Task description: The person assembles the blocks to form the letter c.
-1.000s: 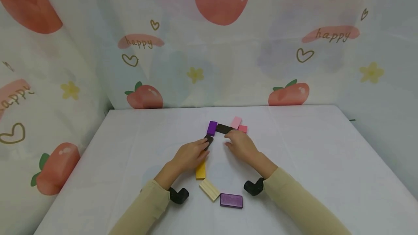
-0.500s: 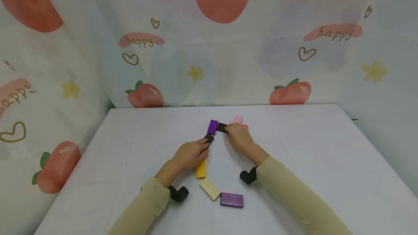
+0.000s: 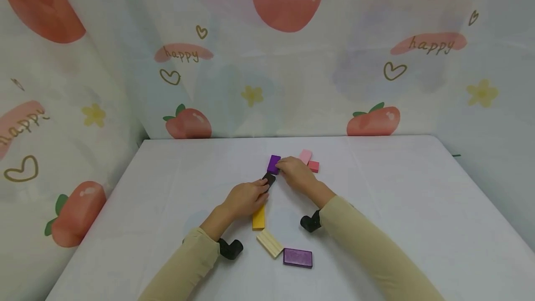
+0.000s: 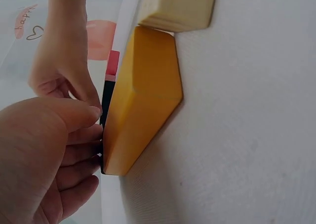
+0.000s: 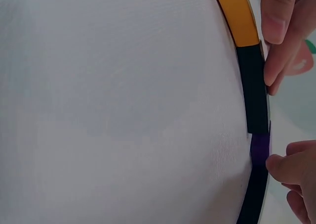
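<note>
Several domino-like blocks lie in a curved line on the table. My left hand has its fingertips over a black block, just beyond the yellow block. In the right wrist view its straight fingers touch that black block along the top. My right hand is at the dark purple block, its thumb on the upper edge of the purple block; whether it pinches it I cannot tell. A second black block adjoins the purple one and is covered by the right hand in the head view.
Past the right hand lie a pale pink block and a deeper pink block. Closer in are a wood-coloured block and a glossy purple block. Black wrist cameras hang beneath both sleeves. A patterned cloth hangs behind the table.
My right hand has moved left along the second black block to the purple block, uncovering the pink blocks. My left hand stays at the first black block.
</note>
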A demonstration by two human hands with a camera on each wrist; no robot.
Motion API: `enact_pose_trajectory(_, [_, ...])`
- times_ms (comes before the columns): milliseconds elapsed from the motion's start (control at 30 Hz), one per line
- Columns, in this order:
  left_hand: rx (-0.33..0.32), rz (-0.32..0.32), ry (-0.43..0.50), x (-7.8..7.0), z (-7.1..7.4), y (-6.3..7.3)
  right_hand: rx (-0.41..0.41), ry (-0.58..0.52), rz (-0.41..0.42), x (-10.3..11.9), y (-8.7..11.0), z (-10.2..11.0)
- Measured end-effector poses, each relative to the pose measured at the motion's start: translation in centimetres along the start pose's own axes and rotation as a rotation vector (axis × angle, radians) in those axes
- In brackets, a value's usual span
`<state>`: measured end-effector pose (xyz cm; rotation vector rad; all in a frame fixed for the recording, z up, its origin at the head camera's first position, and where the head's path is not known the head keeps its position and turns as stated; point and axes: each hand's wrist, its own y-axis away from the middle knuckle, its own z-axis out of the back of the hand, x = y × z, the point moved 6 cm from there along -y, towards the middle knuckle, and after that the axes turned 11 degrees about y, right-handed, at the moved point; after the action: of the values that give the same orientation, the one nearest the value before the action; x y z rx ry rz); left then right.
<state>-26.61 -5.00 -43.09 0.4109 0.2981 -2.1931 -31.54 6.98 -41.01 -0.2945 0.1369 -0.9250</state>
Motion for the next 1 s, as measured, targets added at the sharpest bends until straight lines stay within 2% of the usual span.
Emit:
enact_pose_trajectory(133, [-0.004,0.002,-0.011,0.1,-0.3,-0.1,0.028,-0.009,0.032,0.9,-0.3,-0.3])
enact_pose_trajectory(300, [-0.008,-0.013,-0.008,0.0,-0.2,-0.1,0.085,0.046,0.018,1.1,-0.4,-0.8])
enact_pose_trajectory(433, [-0.011,-0.009,-0.015,0.0,-0.1,-0.1,0.093,0.072,0.022,1.0,-0.4,-0.8])
enact_pose_trajectory(767, [-0.01,0.015,-0.017,0.1,-0.2,-0.1,0.061,0.107,0.062,0.5,-0.2,-0.5])
enact_pose_trajectory(967, [-0.007,0.018,-0.021,0.1,-0.1,0.0,-0.024,0.097,0.113,0.5,0.6,-0.3])
enact_pose_trajectory(1000, [-0.008,0.018,-0.021,0.0,-0.1,0.0,-0.05,0.097,0.133,0.2,0.7,-0.9])
